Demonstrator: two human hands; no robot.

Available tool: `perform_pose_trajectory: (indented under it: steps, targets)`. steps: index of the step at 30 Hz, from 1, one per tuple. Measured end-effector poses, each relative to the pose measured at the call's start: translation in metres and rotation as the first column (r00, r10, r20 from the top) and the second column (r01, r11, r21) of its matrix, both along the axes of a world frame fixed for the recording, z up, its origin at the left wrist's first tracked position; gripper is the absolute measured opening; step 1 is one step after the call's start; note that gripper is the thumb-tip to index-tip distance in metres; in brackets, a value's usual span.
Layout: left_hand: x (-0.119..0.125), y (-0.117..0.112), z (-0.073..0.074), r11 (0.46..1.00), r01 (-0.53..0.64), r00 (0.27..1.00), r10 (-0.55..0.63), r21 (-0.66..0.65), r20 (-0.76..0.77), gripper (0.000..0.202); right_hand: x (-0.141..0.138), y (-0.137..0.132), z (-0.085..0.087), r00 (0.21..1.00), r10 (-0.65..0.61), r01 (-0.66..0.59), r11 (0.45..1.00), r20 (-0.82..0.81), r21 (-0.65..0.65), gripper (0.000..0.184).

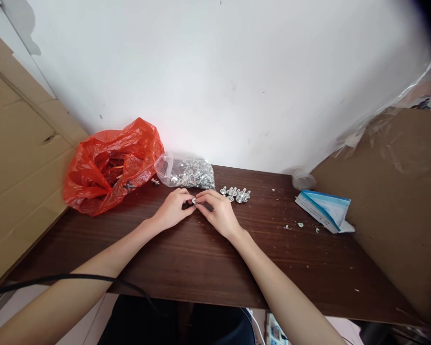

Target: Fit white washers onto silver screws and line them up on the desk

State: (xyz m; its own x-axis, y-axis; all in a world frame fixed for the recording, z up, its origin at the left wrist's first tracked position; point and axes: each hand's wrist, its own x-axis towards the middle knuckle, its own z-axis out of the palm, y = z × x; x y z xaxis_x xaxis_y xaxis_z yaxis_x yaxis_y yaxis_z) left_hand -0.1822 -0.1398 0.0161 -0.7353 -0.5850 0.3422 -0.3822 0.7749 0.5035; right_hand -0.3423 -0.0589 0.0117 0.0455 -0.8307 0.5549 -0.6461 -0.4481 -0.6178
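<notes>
My left hand (173,209) and my right hand (218,211) meet at the middle of the dark wooden table (201,258). Both pinch one small silver metal piece (194,201) between their fingertips. Just behind my hands lies a clear plastic bag of silver metal parts (190,173), its mouth open to the left. A short row of several small silver parts (236,194) sits on the table right of the bag, close to my right hand.
A crumpled red plastic bag (109,165) with dark items inside lies at the back left. A blue and white packet (325,209) rests at the right, near a brown cardboard panel (391,201). More cardboard (17,158) leans at left. A black cable (75,278) crosses the near edge.
</notes>
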Motion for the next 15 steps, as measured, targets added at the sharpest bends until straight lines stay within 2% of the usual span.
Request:
perform_pose_trajectory:
  steps: [7, 15]
  targets:
    - [0.0005, 0.0002, -0.0013, 1.0, 0.01, 1.0, -0.01, 0.008, -0.013, 0.007, 0.0003, -0.0008, -0.0014, 0.999, 0.018, -0.019, 0.999, -0.034, -0.033, 0.011]
    - [-0.0007, -0.0003, -0.0038, 0.999, 0.009, 1.0, -0.008, 0.04, -0.029, 0.007, -0.0008, -0.0009, -0.0039, 1.0, -0.018, 0.017, 0.997, -0.019, -0.079, 0.008]
